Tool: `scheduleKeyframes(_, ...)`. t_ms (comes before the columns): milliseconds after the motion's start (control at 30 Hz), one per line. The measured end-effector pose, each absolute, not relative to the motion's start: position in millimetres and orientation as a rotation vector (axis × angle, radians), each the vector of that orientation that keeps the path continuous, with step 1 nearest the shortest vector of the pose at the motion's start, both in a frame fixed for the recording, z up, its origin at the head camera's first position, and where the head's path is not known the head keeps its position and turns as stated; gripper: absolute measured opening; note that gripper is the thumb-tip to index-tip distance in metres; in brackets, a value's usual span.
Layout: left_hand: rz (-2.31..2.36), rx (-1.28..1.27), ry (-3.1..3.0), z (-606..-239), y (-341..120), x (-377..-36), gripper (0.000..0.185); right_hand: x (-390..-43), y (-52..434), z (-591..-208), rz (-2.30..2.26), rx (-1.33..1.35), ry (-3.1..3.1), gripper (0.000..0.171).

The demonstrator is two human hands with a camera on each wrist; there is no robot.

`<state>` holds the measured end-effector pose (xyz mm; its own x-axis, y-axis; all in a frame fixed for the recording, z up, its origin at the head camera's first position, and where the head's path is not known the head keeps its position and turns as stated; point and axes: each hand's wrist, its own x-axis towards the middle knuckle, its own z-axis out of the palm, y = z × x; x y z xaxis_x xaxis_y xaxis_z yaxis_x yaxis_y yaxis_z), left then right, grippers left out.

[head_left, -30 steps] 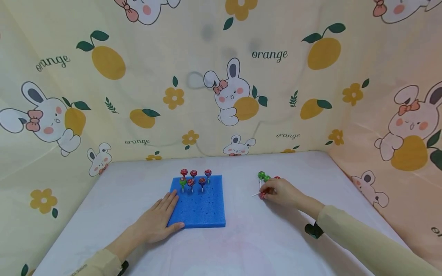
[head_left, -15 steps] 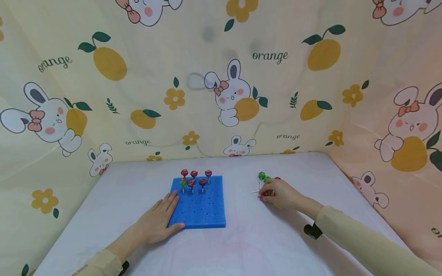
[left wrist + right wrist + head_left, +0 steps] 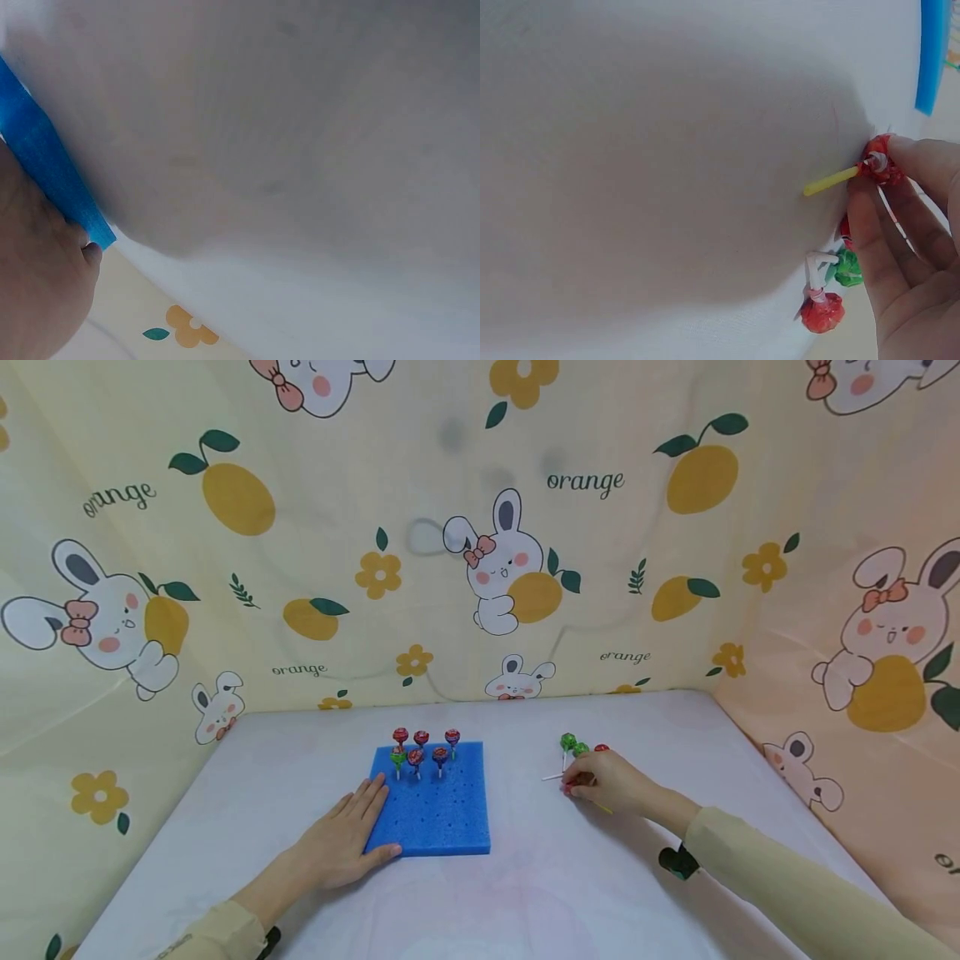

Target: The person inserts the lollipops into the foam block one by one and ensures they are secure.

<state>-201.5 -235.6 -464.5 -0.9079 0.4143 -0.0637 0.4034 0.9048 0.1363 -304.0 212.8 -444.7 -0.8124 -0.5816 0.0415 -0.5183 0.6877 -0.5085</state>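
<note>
Toward the right side of the white table (image 3: 525, 893), the right hand (image 3: 611, 782) pinches the red wrapped head of a yellow-sticked lollipop (image 3: 875, 160) in a closed fingertip grip, its stick pointing back toward the near edge. Loose red and green lollipops (image 3: 573, 744) lie just beyond it. Far to its left, the left hand (image 3: 341, 839) rests flat against the blue foam block (image 3: 442, 814), whose far rows hold upright lollipops (image 3: 420, 747).

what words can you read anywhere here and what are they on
"orange": printed several times on the yellow bunny-and-orange patterned cloth backdrop, for example upper left, upper right and lower centre.
Red and green wrapped lollipops: wrapper print too small to read.
Blue foam block: no text.
</note>
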Motion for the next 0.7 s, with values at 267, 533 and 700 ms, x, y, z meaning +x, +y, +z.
scheduleKeyframes(267,0.176,0.63,2.972,-463,-235,-201,0.101,-304,212,-445,-0.827,-0.904,2.766,0.014)
scheduleKeyframes(533,0.18,0.633,2.981,-466,-237,-202,0.101,-301,208,-444,-0.936,-0.917,2.806,0.021)
scheduleKeyframes(700,0.189,0.632,2.982,-466,-237,-203,0.101,-299,203,-445,-1.051,-0.901,2.814,0.023)
